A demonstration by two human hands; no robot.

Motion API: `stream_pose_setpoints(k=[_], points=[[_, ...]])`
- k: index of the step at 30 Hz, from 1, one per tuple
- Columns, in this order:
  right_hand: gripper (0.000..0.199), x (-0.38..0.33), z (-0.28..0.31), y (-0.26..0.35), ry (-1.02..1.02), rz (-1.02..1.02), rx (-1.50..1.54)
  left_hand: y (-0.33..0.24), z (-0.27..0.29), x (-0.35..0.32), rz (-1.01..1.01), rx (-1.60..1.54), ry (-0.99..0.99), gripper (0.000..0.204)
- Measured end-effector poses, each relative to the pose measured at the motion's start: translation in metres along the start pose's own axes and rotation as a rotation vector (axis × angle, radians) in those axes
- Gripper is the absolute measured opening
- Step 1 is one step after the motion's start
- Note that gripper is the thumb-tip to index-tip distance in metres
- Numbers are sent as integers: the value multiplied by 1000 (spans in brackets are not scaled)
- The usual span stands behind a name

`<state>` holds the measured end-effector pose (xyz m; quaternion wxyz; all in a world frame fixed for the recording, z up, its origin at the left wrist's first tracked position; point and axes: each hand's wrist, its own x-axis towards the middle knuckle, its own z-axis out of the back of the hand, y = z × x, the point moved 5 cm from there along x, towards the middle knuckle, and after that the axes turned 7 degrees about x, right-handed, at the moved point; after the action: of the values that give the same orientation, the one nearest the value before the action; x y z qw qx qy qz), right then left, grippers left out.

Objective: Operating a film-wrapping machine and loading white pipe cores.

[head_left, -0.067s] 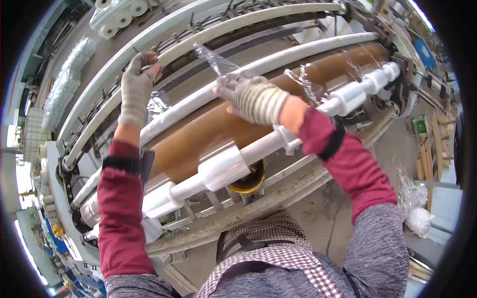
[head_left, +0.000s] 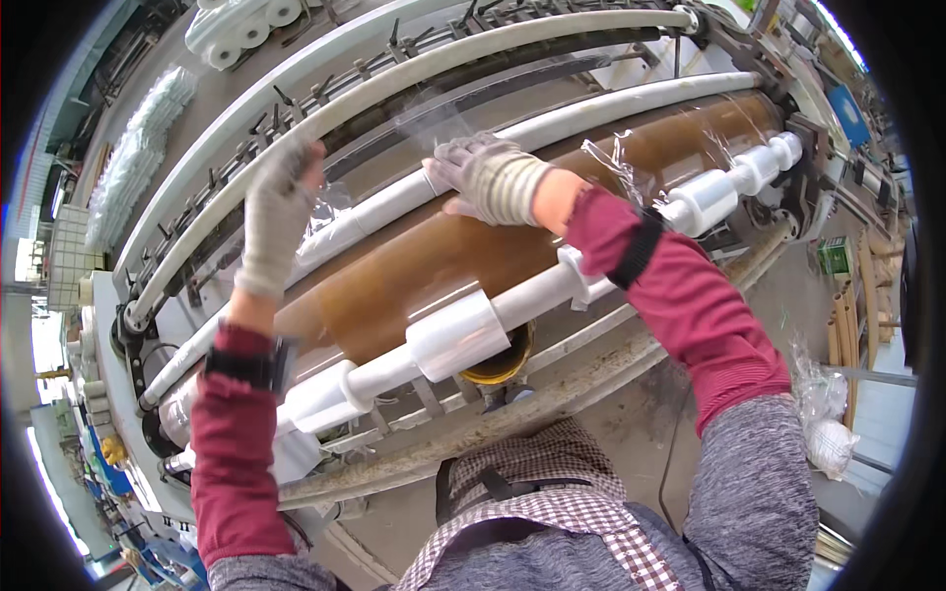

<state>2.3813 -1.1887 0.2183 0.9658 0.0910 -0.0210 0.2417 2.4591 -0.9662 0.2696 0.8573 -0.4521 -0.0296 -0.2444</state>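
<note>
My right hand (head_left: 493, 179), in a striped knit glove, is over the brown roller (head_left: 443, 261) with its fingers bent. A blurred strip of clear plastic film (head_left: 434, 120) rises from those fingertips, and they appear to grip it. Farther left, my left hand (head_left: 276, 217) is raised above the machine's left part. Motion smears its fingers, so what they hold, if anything, does not show. Crumpled film (head_left: 330, 205) lies beside it, near the white roller (head_left: 379, 205). Wound film rolls (head_left: 458, 335) sit on a pale shaft nearer to me.
Loose film (head_left: 616, 163) stands up from the roller on the right. A yellow-rimmed bucket (head_left: 498, 369) is below the shaft. Curved bars with small levers (head_left: 394, 44) cross the far side. Wrapped rolls (head_left: 241, 30) lie beyond, and bagged film (head_left: 828, 438) is at the right.
My left hand has come down and nearer to me. The right hand has shifted slightly left and away, and the film strip at it has swung and blurred.
</note>
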Motion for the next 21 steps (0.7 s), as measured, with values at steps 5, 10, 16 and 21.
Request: stream_pose_setpoints(k=[5, 10, 16, 21], points=[[62, 70, -6, 11, 468, -243, 327, 60, -16, -35, 168, 729, 480, 36], [60, 61, 16, -3, 162, -106, 417, 23, -28, 4, 150, 1136, 149, 38], [39, -125, 132, -51, -507, 60, 867, -165, -184, 2, -783, 609, 462, 47], [36, -233, 108, -130, -521, -14, 877, -117, -245, 86, -572, 566, 111, 17]])
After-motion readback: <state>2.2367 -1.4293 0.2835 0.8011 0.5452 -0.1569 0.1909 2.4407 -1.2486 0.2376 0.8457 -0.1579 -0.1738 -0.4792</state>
